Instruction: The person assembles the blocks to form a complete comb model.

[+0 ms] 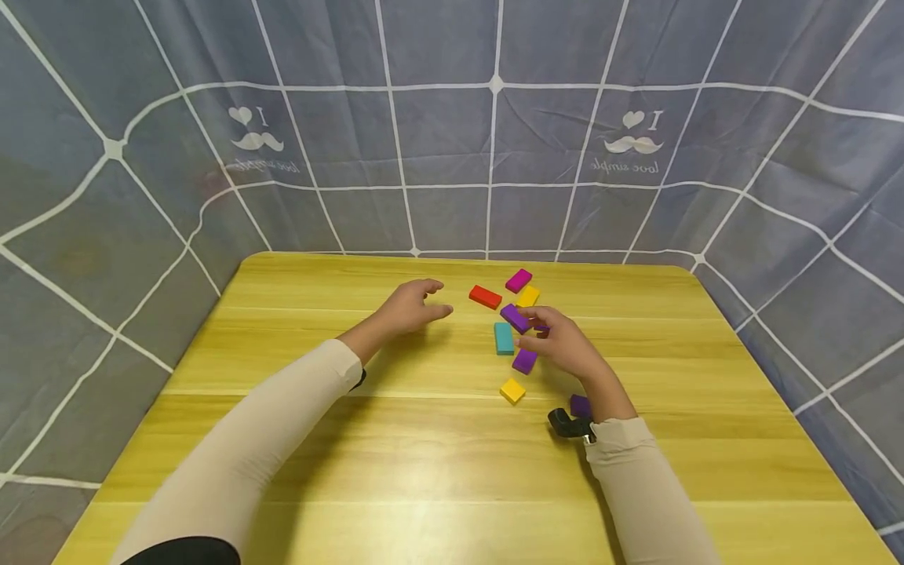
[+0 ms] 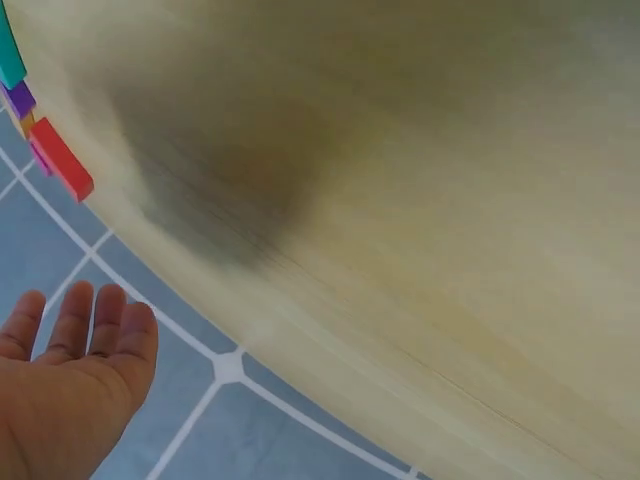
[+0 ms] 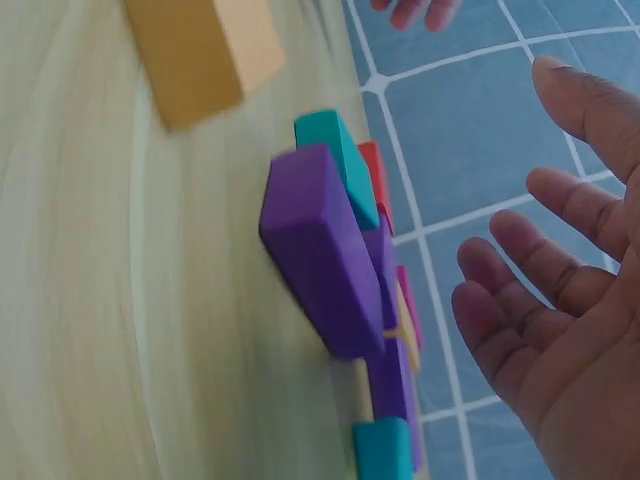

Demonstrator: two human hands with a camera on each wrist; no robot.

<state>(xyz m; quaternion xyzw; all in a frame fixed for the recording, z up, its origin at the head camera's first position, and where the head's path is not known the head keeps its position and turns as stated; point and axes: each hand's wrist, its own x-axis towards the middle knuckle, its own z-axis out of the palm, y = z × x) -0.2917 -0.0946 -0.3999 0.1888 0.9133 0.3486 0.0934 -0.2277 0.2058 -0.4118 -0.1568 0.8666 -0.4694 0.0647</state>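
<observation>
My left hand (image 1: 412,306) hovers over the table to the left of the red block (image 1: 485,297), its fingers apart and holding nothing. In the left wrist view the left hand's fingers (image 2: 72,325) are loosely bent with nothing in them. My right hand (image 1: 563,342) is over the right side of the block cluster, near a purple block (image 1: 515,318), a teal block (image 1: 504,339) and another purple block (image 1: 525,361). The right wrist view shows the right hand (image 3: 570,320) with spread, relaxed fingers and nothing in its grasp. It partly hides one more purple block in the head view.
A magenta block (image 1: 519,280) and a yellow block (image 1: 528,297) lie at the back of the cluster. Nearer lies another yellow block (image 1: 512,391). A purple block (image 1: 580,406) sits beside the right wrist. Behind the wooden table (image 1: 424,471) hangs a grey curtain (image 1: 445,141).
</observation>
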